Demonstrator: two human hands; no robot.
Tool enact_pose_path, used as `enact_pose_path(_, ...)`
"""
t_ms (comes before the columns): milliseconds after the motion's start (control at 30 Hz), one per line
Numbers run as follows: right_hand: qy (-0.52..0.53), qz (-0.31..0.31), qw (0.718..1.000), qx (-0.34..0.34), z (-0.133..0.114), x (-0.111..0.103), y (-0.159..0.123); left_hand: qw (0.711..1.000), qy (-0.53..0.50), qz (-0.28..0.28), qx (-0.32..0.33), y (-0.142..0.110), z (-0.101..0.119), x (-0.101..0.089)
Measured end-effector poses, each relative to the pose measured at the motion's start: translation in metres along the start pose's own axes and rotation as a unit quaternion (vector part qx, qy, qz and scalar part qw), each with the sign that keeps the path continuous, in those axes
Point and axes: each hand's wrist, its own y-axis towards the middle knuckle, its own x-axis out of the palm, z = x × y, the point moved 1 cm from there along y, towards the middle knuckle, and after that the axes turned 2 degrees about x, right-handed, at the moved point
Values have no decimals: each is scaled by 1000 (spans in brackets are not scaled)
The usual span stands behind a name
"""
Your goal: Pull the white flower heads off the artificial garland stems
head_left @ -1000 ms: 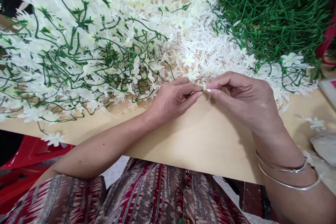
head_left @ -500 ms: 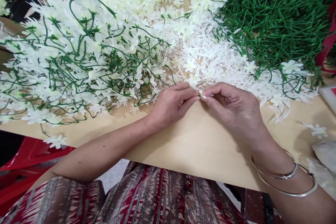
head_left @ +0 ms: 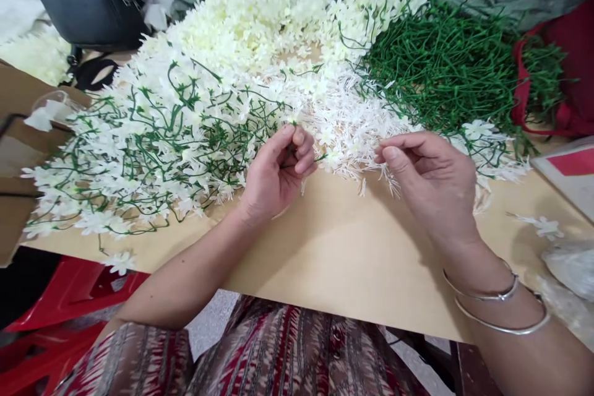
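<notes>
My left hand [head_left: 281, 170], palm turned up, is closed on a thin green plastic flower stem [head_left: 321, 158]; a green tip shows beside the curled fingers, and a white petal shows above the thumb. My right hand [head_left: 429, 182] is apart from it, thumb and forefinger pinched together over the edge of the loose white stamens [head_left: 352, 117]. Whatever is between those fingertips, if anything, is too small to make out. Left of my left hand spreads a heap of white artificial flowers on green stems [head_left: 162, 142].
Bare green stems [head_left: 445, 68] are piled at the back right, near a red bag [head_left: 568, 74]. Pale yellow-white blossoms [head_left: 260, 18] lie behind. A black bag [head_left: 88, 3] and a cardboard box [head_left: 28, 111] stand at left. One flower [head_left: 547, 227] and plastic bags [head_left: 573, 269] lie at right.
My hands were together at a small white and green piece and are now apart. My left hand has turned palm up and moved left with the stem. The view has tilted up.
</notes>
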Motion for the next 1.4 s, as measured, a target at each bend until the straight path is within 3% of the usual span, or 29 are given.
enact_pose_path(133, -84, -17, 994, -72, -1, -1, 0, 997, -59, -27, -51, -2, 0, 1)
enact_pose_path(300, -138, -42, 987, -67, -4, -10, 6, 991, 4, -124, 56, -10, -3, 3)
enact_pose_path(367, -145, -75, 985, -63, -4, -13, 9, 966, 73, -214, 128, -13, -3, 4)
enact_pose_path(467, -181, -168, 967, -68, -2, -15, 9, 895, 168, -349, 221, -17, -1, 9)
enact_pose_path(533, -240, -214, 944, -77, 0, -15, 7, 864, 202, -385, 256, -18, 0, 12)
enact_pose_path(633, -308, -221, 921, -86, 5, -13, 3, 879, 213, -327, 274, -18, -2, 13)
enact_pose_path(733, -307, -206, 927, -72, 8, -13, 1, 920, 260, -163, 246, -15, -10, 12)
enact_pose_path(833, -293, -182, 936, -66, 7, -12, 2, 911, 353, -41, 208, -11, -21, 11)
enact_pose_path(967, -273, -115, 953, -69, 0, -13, 3, 888, 411, -47, 199, -9, -31, 10)
enact_pose_path(1167, -190, -58, 975, -98, -6, -10, 2, 894, 408, -49, 179, -8, -28, 8)
enact_pose_path(1300, -103, -60, 990, -77, -6, -4, 0, 944, 285, 18, 164, -8, -20, 11)
enact_pose_path(1400, -34, -49, 998, -37, -7, 0, -2, 991, 94, 35, 87, -8, -20, 15)
